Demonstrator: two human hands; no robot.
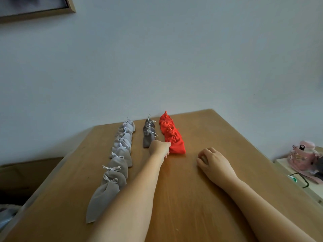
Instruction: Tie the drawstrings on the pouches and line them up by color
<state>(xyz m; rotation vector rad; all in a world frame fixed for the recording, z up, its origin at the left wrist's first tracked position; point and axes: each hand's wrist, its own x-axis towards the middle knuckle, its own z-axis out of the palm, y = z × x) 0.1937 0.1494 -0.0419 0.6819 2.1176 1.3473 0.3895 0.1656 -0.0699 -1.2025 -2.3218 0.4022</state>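
Pose: left hand [160, 148] outstretched, touching nearest red pouch [176, 145], grip hidden, cannot tell; right hand [212, 161] loosely curled, empty, resting on table [192, 198].

Three parallel rows run away from the camera on wooden table [201, 198]. Left: long row of light grey fabric drawstring pouches [115, 165], overlapping, white cords tied in bows. Middle: short row of dark grey fabric pouches [148, 137], pale cords tied. Right: red fabric pouches [173, 137], overlapping, red cords tied.

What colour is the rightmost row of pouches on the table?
Bright red. The rightmost row of pouches shows best in the head view.
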